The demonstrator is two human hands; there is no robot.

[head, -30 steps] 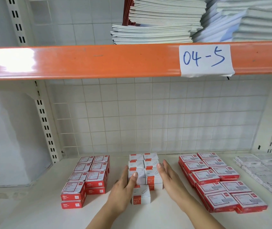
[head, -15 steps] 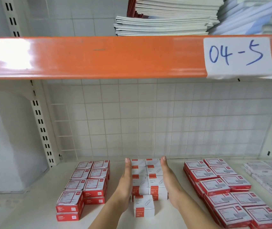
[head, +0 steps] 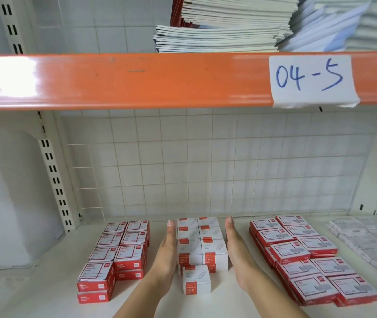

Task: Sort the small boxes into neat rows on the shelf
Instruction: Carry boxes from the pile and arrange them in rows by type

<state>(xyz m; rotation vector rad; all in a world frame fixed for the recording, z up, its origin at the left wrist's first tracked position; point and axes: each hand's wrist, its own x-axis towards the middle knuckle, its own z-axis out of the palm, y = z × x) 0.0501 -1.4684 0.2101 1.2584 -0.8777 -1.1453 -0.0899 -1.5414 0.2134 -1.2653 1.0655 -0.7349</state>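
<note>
Print on the paperclip boxes (head: 201, 244) is too blurred to read. They sit mid-shelf (head: 34, 301), flanked by flat left hand (head: 168, 255) and right hand (head: 237, 255), straight-fingered, beneath an orange beam (head: 123, 81).

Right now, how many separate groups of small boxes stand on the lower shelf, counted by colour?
Red-and-white cardboard box groups: 2
White paper-clip box group: 1
Pale grey box group, far right: 1
Total: 4

A stockroom: labelled racking beam (head: 137, 81), stacked stationery boxes (head: 297, 255).
</note>
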